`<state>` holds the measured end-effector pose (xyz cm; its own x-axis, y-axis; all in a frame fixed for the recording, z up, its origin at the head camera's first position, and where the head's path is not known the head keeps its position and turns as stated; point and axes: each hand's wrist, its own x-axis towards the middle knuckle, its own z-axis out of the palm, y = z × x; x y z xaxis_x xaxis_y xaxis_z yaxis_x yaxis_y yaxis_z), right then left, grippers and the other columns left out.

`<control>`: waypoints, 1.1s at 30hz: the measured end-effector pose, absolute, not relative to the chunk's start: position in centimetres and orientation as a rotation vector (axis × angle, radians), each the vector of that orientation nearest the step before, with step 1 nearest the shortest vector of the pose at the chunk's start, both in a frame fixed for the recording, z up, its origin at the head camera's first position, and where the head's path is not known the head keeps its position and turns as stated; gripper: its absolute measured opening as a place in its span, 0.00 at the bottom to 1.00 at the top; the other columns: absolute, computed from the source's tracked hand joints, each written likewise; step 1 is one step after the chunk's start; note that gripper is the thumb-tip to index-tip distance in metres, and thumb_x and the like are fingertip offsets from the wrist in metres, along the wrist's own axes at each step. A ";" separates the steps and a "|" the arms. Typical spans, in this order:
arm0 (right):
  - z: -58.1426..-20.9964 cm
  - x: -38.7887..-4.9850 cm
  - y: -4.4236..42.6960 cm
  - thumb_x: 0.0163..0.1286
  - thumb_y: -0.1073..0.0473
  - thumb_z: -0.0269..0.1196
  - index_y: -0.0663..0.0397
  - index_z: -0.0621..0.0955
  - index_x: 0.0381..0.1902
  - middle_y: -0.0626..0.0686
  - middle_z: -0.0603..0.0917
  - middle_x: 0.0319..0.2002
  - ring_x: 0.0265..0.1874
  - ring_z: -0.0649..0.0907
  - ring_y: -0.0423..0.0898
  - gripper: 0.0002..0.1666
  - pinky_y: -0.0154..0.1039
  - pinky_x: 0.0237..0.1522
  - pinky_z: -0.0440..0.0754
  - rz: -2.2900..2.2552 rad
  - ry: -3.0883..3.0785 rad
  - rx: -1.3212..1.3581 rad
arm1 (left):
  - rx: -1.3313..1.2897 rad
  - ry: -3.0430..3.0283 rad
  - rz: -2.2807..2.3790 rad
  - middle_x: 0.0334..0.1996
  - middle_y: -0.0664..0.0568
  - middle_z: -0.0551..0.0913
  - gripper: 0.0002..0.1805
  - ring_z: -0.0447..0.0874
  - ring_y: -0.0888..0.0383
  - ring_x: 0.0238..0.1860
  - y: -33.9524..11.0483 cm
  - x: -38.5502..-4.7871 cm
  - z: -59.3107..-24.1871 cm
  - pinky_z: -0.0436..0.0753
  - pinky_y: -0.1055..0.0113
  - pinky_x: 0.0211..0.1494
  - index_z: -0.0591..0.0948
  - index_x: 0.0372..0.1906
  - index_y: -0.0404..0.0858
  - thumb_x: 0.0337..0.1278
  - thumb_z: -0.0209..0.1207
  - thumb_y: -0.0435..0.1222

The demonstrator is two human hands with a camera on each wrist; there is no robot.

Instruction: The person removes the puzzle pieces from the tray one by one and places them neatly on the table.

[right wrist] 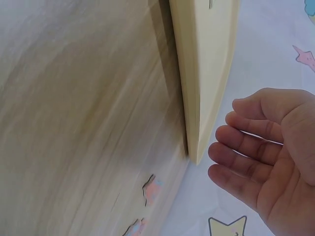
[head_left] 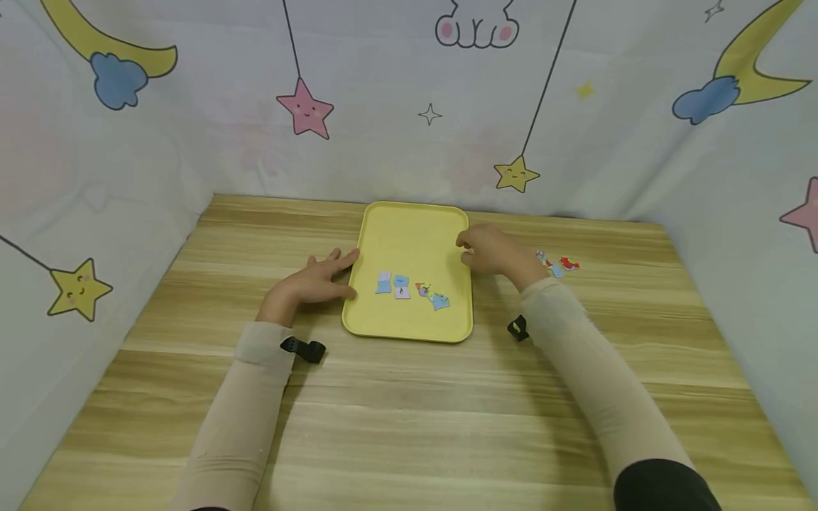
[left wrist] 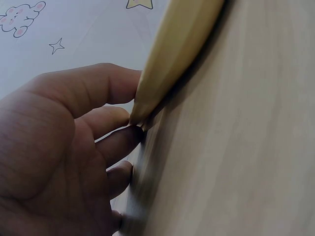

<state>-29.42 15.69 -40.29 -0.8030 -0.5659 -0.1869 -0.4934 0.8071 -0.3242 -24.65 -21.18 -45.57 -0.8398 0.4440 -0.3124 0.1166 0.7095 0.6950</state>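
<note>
A yellow rectangular tray (head_left: 415,234) lies on the wooden table. Small printed pieces, like jigsaw pieces, are inside it: light-blue and lilac ones (head_left: 383,282) at the left and a colourful joined-looking cluster (head_left: 438,301) to the right. My left hand (head_left: 309,282) touches the tray's left edge, its fingers spread; the left wrist view has thumb and fingertips against the tray's outer wall (left wrist: 170,54). At the opposite edge is my right hand (head_left: 491,250), near the upper right rim, fingers slightly bent and apart from the tray wall (right wrist: 189,83) in the right wrist view, holding nothing.
More small pieces lie on the table right of the tray, behind my right wrist: a blue-and-white group (head_left: 554,270) and a red one (head_left: 569,264). White cloth walls (head_left: 383,156) with printed stars and moons border the table (head_left: 409,411) at the back and sides.
</note>
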 end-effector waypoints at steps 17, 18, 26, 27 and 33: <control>-40.9 -28.6 13.6 0.75 0.65 0.59 0.68 0.84 0.52 0.62 0.85 0.48 0.44 0.81 0.54 0.14 0.50 0.52 0.80 -0.304 2.725 -0.933 | 0.436 2.451 0.950 0.85 0.35 0.40 0.50 0.19 0.30 0.81 -20.9 -24.6 -45.4 0.23 0.33 0.79 0.50 0.87 0.45 0.68 0.65 0.45; -40.9 -28.6 13.6 0.75 0.65 0.59 0.68 0.84 0.51 0.62 0.85 0.48 0.43 0.81 0.54 0.13 0.50 0.52 0.80 -0.299 2.726 -0.940 | 0.438 2.451 0.950 0.85 0.35 0.40 0.50 0.20 0.30 0.81 -20.9 -24.6 -45.4 0.23 0.33 0.79 0.50 0.87 0.45 0.68 0.65 0.46; -41.0 -28.4 12.7 0.76 0.64 0.59 0.67 0.84 0.55 0.62 0.85 0.50 0.46 0.81 0.54 0.15 0.51 0.54 0.81 -0.274 2.704 -0.939 | 0.432 2.451 0.942 0.85 0.37 0.40 0.50 0.21 0.33 0.83 -21.1 -24.6 -45.5 0.22 0.36 0.79 0.50 0.87 0.45 0.68 0.65 0.45; -41.0 -28.3 12.6 0.76 0.64 0.60 0.67 0.84 0.55 0.62 0.85 0.51 0.46 0.81 0.54 0.16 0.50 0.55 0.81 -0.270 2.704 -0.940 | 0.430 2.450 0.941 0.85 0.37 0.41 0.50 0.21 0.34 0.83 -21.1 -24.6 -45.5 0.22 0.37 0.79 0.50 0.87 0.45 0.68 0.65 0.44; -41.1 -28.1 11.6 0.76 0.63 0.60 0.66 0.84 0.56 0.62 0.85 0.52 0.48 0.81 0.54 0.16 0.51 0.55 0.81 -0.277 2.687 -0.955 | 0.428 2.454 0.941 0.85 0.37 0.42 0.51 0.23 0.36 0.84 -21.2 -24.7 -45.5 0.22 0.37 0.80 0.50 0.87 0.45 0.67 0.65 0.44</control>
